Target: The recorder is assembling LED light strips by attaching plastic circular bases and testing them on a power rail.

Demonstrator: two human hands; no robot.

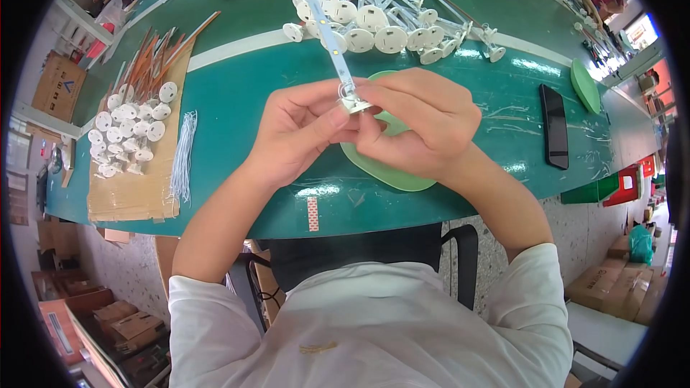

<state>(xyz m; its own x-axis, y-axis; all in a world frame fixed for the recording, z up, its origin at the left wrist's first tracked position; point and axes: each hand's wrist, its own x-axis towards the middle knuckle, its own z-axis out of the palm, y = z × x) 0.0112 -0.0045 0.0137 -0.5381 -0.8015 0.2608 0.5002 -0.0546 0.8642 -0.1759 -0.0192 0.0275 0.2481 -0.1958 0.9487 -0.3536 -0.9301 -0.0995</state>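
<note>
Pinching a white disc (357,107) at the foot of a light strip (325,36), the left hand (287,129) has its thumb against one side. The right hand (424,122) bends thumb and forefinger in at the other side, partly hiding the disc. Whether the fingertips of the two hands touch cannot be told. The disc is held above the table (244,86), near the middle of its near edge, with the strip rising toward the far edge. A green tray (395,176) lies beneath, partly covered.

Also noted: a pile of similar pieces (370,18) toward the far edge; a second batch (129,118) on a cardboard sheet (136,208) at the near left corner, white wires (185,158) along that sheet's right edge; a black phone (553,126) toward the right edge.

Handling, as judged: light overall; disc stiff and probably smooth; strip thin, liable to flex. What look like fine wires (342,90) at the joint appear the fragile point. Advised hold: disc by the rim, strip by its side edges.
</note>
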